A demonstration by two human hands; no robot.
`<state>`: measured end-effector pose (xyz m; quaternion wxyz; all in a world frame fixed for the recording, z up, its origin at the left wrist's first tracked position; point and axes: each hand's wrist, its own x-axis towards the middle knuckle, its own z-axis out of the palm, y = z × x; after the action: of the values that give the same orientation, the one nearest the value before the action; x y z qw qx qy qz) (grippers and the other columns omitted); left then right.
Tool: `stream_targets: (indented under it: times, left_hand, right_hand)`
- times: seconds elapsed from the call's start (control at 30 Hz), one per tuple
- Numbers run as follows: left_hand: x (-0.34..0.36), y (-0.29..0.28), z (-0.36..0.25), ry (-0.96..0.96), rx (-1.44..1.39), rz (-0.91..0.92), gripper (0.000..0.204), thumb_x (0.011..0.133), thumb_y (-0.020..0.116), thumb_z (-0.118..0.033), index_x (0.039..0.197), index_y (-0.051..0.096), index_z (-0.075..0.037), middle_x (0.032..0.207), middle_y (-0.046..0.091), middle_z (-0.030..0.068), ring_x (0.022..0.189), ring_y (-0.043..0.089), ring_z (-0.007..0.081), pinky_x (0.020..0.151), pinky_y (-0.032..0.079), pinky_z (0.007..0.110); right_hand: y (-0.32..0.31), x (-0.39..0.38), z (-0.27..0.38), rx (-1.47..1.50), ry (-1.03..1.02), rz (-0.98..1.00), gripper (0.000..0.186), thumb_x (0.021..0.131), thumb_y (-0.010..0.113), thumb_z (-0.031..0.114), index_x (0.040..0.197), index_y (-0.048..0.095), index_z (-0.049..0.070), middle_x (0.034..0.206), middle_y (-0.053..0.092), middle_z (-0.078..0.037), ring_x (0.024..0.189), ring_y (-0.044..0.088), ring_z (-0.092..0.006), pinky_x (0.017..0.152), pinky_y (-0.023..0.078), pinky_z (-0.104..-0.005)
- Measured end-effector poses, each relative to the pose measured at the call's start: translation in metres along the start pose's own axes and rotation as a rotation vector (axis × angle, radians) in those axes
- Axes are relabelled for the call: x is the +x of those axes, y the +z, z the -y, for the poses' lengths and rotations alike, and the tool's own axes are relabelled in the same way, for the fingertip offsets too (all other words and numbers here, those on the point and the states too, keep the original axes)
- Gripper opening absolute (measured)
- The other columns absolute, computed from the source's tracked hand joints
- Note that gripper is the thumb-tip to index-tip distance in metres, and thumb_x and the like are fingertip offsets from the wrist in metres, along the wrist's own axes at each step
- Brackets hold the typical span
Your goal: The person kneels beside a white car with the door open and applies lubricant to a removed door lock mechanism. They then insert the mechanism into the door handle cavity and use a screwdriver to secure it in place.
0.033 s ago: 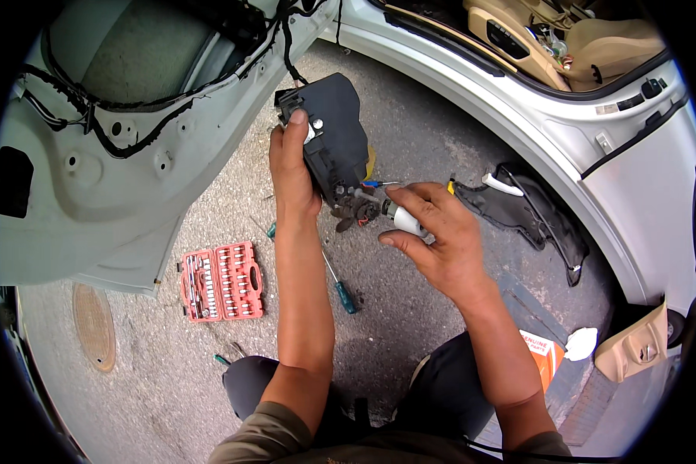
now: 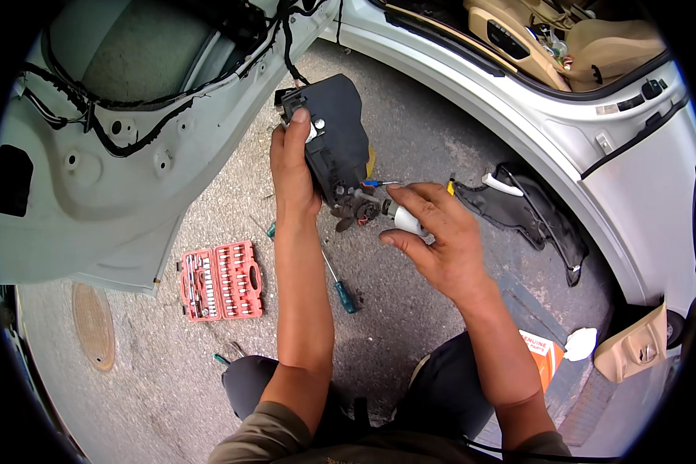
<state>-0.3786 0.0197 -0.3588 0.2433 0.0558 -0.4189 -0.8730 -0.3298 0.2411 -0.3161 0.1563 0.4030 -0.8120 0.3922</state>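
Note:
My left hand (image 2: 292, 166) grips a black plastic door lock unit (image 2: 340, 116) along its left side, the thumb lying on top. Between the thumb and fingers of my right hand (image 2: 441, 232) is a white lock cylinder (image 2: 404, 220) with a dark end, at the unit's lower right. A grey rod spans the short space from the unit to the cylinder; whether the two are joined I cannot tell. At the unit's lower end sit small dark metal parts (image 2: 356, 209). Part of something yellow shows behind the unit.
An open red socket set (image 2: 222, 281) and a green-handled screwdriver (image 2: 345, 296) lie on the asphalt. The stripped car door (image 2: 93, 197) stands at left, the silver car body (image 2: 595, 147) at right. Near it rest a black trim piece (image 2: 518, 205) and a beige panel (image 2: 632, 344).

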Motion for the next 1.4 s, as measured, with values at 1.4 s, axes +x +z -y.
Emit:
stream_targets:
  times: [1.4]
  left_hand:
    - [-0.011, 0.013, -0.005, -0.232, 0.175, 0.079, 0.057, 0.089, 0.068, -0.045, 0.105, 0.067, 0.01, 0.089, 0.073, 0.0163, 0.07, 0.072, 0.0202, 0.062, 0.059, 0.031]
  right_hand:
    - [0.001, 0.0, 0.02, 0.003, -0.091, 0.075, 0.039, 0.071, 0.078, 0.009, 0.109, 0.071, 0.006, 0.108, 0.069, -0.009, 0.102, 0.062, -0.0301, 0.087, 0.051, -0.0396]
